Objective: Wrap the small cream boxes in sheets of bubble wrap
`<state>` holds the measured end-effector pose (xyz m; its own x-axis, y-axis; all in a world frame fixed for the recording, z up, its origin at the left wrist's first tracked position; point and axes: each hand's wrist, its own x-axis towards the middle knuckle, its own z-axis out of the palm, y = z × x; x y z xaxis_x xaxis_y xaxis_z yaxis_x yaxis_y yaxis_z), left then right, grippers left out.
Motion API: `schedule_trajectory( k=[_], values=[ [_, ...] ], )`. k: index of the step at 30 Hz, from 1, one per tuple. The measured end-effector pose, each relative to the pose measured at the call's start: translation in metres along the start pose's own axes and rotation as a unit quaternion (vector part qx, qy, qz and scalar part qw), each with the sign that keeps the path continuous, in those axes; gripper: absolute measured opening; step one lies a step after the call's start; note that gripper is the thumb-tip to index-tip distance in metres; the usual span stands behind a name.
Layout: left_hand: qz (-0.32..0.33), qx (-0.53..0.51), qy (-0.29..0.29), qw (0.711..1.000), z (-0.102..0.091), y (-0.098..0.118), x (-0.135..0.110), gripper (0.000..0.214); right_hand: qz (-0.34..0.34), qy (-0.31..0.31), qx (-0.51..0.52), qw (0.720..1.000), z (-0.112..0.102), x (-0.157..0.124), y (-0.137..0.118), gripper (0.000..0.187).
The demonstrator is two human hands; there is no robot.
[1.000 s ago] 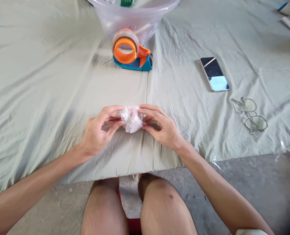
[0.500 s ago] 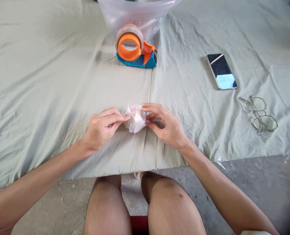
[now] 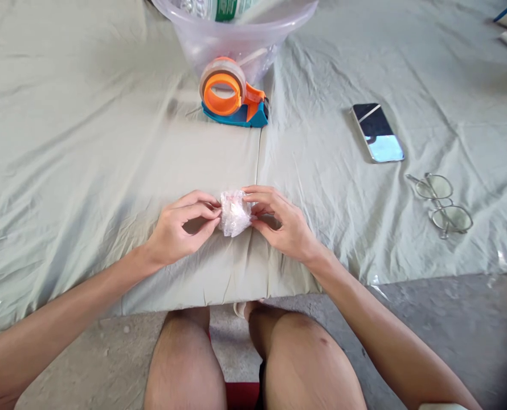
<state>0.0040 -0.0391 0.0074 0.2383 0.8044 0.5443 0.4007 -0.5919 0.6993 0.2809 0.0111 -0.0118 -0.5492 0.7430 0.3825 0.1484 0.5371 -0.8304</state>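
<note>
A small bundle of clear bubble wrap (image 3: pixel 235 215) sits between my hands near the table's front edge. Something pinkish shows faintly through the plastic, but its kind is hidden. My left hand (image 3: pixel 187 223) pinches the bundle's left side with thumb and fingertips. On the other side, my right hand (image 3: pixel 278 219) grips its right end, the index finger laid along the top and the thumb below.
Beyond the hands stands an orange and blue tape dispenser (image 3: pixel 236 99), in front of a translucent plastic tub (image 3: pixel 236 37) with a green-labelled item inside. A phone (image 3: pixel 377 132) and glasses (image 3: pixel 444 205) lie to the right on the pale green cloth (image 3: pixel 86 142).
My left fingers have shifted from the front of the bundle to its left edge. The wrap looks more squared. The view has tilted up slightly, showing more of the tub.
</note>
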Motion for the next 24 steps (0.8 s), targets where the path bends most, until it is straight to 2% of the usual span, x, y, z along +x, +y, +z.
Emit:
schedule_trajectory(
  k=[4,7,12,16,19,21,24],
  values=[
    [-0.056,-0.053,-0.040,0.996,-0.005,0.004,-0.001,0.015,0.004,0.007,0.003,1.000,0.000,-0.001,0.001,0.044],
    [-0.106,-0.093,-0.050,0.989,-0.007,0.003,-0.003,0.005,0.008,0.005,0.011,1.000,-0.001,-0.001,-0.001,0.045],
    [-0.138,-0.092,-0.039,0.985,-0.008,-0.002,-0.004,0.035,0.022,-0.014,0.036,0.999,-0.004,-0.001,-0.006,0.047],
    [-0.128,-0.064,-0.057,0.988,-0.007,-0.004,-0.005,0.053,0.035,-0.027,0.068,0.997,-0.006,0.000,-0.007,0.052],
    [-0.117,-0.021,-0.073,0.990,-0.003,-0.003,-0.009,0.059,0.070,-0.018,0.100,0.992,-0.005,0.001,-0.007,0.048],
    [-0.110,0.014,-0.069,0.991,0.001,-0.002,-0.011,0.054,0.085,-0.005,0.115,0.990,-0.003,0.003,-0.007,0.042],
    [-0.076,0.040,-0.042,0.995,0.008,0.000,-0.011,0.036,0.081,0.013,0.103,0.991,0.000,0.005,-0.006,0.037]
  ],
)
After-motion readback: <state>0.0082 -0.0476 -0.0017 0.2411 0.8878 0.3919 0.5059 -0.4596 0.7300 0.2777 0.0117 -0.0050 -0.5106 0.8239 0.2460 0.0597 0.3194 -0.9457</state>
